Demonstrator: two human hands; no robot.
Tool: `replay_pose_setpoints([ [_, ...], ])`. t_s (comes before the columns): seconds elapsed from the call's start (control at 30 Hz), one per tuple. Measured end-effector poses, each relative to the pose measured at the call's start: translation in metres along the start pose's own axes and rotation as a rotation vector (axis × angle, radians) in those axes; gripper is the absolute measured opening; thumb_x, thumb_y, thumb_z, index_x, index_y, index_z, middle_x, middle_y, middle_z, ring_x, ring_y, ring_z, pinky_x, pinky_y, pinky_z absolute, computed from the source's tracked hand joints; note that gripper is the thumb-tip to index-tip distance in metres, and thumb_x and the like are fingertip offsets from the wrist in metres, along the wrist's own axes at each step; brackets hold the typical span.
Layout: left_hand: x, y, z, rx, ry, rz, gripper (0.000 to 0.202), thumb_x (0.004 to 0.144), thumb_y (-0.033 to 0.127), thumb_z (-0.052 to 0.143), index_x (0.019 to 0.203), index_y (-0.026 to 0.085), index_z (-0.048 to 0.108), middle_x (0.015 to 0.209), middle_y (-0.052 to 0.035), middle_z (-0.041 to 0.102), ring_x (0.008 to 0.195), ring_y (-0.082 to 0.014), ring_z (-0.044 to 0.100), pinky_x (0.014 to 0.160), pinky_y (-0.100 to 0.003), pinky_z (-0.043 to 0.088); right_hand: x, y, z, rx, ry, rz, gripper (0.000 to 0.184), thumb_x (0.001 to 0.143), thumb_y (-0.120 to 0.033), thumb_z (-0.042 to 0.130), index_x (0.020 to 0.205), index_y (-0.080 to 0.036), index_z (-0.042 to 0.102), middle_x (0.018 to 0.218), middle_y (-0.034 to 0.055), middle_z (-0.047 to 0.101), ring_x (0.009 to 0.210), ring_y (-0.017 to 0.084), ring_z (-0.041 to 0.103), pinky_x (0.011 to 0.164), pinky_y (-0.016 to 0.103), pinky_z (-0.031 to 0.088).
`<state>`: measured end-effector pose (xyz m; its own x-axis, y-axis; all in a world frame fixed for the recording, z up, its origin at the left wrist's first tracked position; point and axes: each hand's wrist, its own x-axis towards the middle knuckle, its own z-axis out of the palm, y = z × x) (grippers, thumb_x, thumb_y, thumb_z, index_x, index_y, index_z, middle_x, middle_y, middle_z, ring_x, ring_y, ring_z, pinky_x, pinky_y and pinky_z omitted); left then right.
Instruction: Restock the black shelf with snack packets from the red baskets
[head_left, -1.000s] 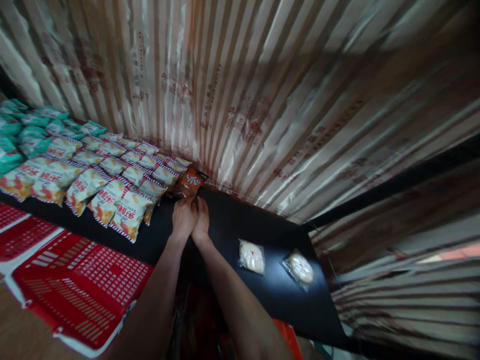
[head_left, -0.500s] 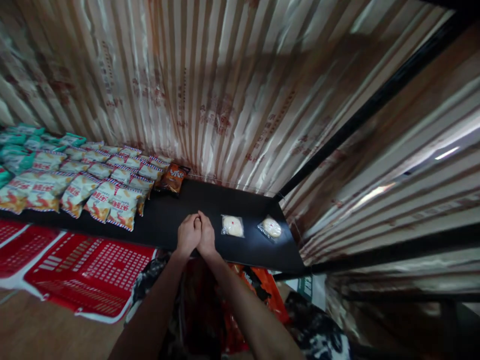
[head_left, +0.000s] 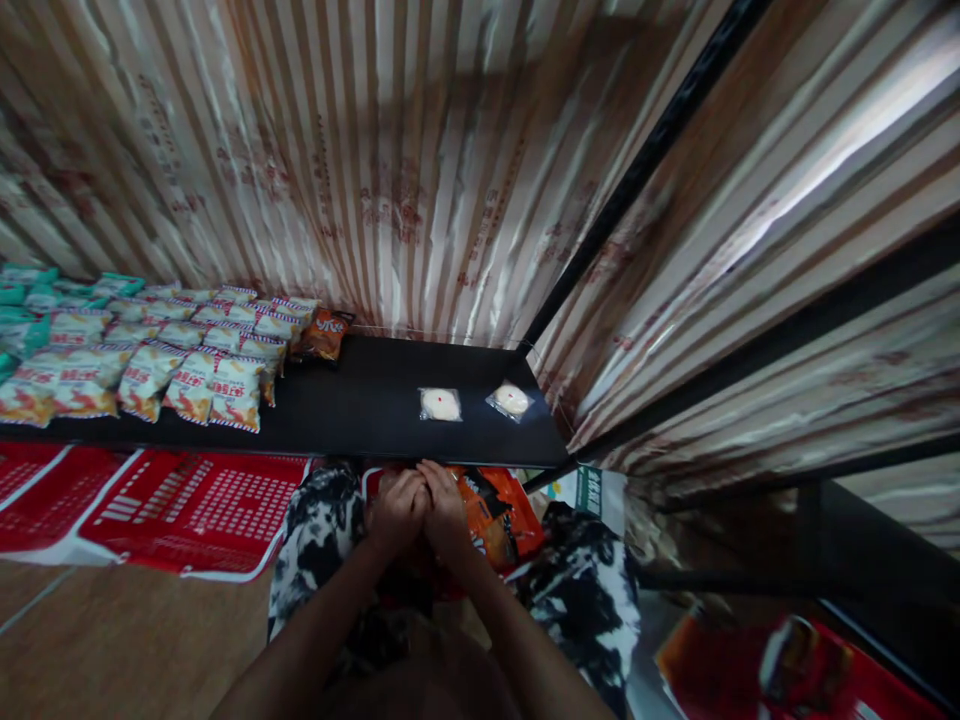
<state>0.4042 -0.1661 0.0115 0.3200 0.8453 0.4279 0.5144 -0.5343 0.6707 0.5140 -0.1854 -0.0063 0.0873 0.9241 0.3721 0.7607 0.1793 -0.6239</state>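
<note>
My left hand [head_left: 398, 508] and my right hand [head_left: 445, 508] are pressed together, with their fingers closed. Whatever lies between the palms, if anything, is hidden. Both hands are just below the front edge of the black shelf [head_left: 375, 410], over a red container between my knees. An orange snack bag [head_left: 506, 520] lies in that container beside my right hand. On the shelf ahead are two flat, round, whitish items in clear wrappers, a left one [head_left: 441, 404] and a right one [head_left: 511, 400].
Rows of white snack bags [head_left: 236, 390] fill the shelf's left part, with green bags [head_left: 26, 330] beyond and one brown-orange bag [head_left: 324, 333] at their right end. Red baskets [head_left: 202, 510] stand below. A black post [head_left: 600, 240] rises at the right against striped sheeting.
My joined hands have come back from above the shelf's front edge to over the container between my knees. The view has shifted, and the items on the shelf stay in place.
</note>
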Motion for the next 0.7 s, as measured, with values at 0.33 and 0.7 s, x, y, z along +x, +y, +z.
replay_pose_setpoints([
  [0.33,-0.053,0.003,0.038,0.159,-0.248,-0.012,0.043,0.088,0.034,0.039,0.124,0.012,0.049,0.131,-0.0163,0.048,0.122,-0.0269,0.043,0.099,-0.047,0.039,-0.061,0.034,-0.028,-0.177,0.248,0.288,0.041,0.080,-0.025,0.041,0.119,-0.015,0.053,0.136,0.0165,0.039,0.125,0.029,0.035,0.098,0.051,0.032],
  [0.7,-0.055,-0.001,0.042,0.147,-0.253,-0.120,0.055,0.082,0.039,0.048,0.129,0.011,0.042,0.128,-0.0172,0.050,0.120,-0.0301,0.043,0.103,-0.051,0.030,-0.067,0.039,-0.024,0.072,0.365,0.598,0.060,0.073,-0.033,0.044,0.129,-0.010,0.037,0.135,0.0189,0.039,0.129,0.031,0.031,0.101,0.048,0.031],
])
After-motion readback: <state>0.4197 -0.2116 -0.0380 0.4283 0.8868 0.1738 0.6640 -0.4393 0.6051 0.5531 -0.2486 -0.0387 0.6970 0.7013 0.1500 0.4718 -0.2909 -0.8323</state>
